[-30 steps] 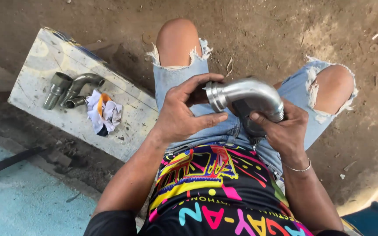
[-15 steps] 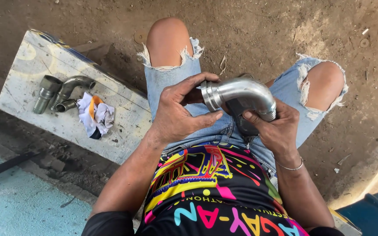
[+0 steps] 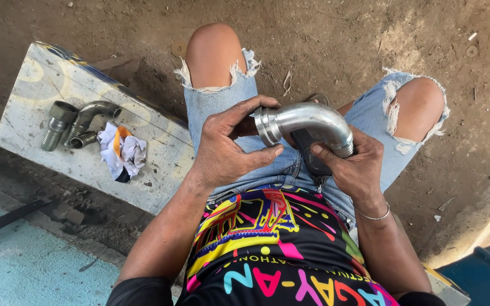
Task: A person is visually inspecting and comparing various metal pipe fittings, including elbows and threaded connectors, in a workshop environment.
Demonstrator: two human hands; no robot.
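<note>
Two hands (image 3: pixel 290 153), one elbow pipe (image 3: pixel 307 122), three bench fittings (image 3: pixel 77 124)

Fittings (image 3: pixel 75 127) left of rag (image 3: pixel 121 152)

a weathered pale wooden board (image 3: pixel 160 153) lies flat on the bare dirt ground (image 3: pixel 324 39), left of the person's knees. on its left end: a straight threaded grey metal fitting (image 3: pixel 56 124), a bent grey metal elbow fitting (image 3: pixel 89 116) just beside it, and a smaller short fitting (image 3: pixel 84 139) touching the elbow. a crumpled white and orange rag (image 3: pixel 121 152) lies just right of these. rest of board bare, stained.
</note>
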